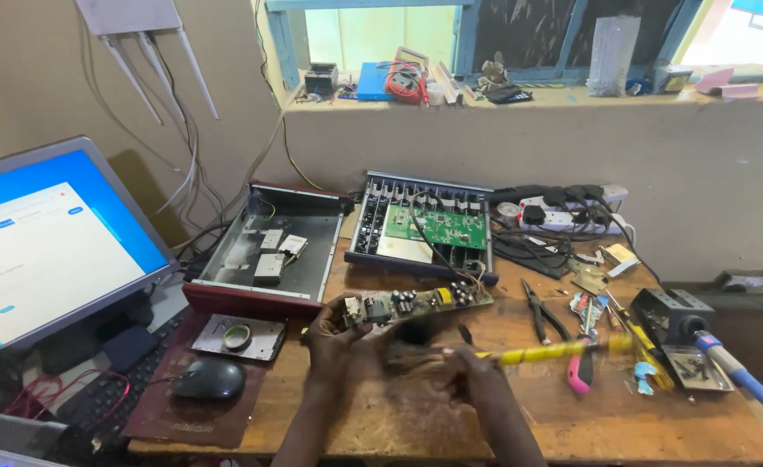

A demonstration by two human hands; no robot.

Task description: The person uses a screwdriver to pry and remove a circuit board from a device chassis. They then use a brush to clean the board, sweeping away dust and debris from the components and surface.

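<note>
Left hand (334,339) gripping long green populated circuit board (416,304), right hand (459,367) grasping blurred yellow-handled brush (541,352), over worn wooden workbench (624,424).

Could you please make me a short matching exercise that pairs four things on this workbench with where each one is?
Things:
1. circuit board
2. computer mouse
3. soldering iron
4. pliers

Places:
A. far right of the bench, blue handle
B. lying on the wood right of the circuit board
C. held up by the left hand
D. on the dark mat by the laptop

Pairs: 1-C, 2-D, 3-A, 4-B
</note>
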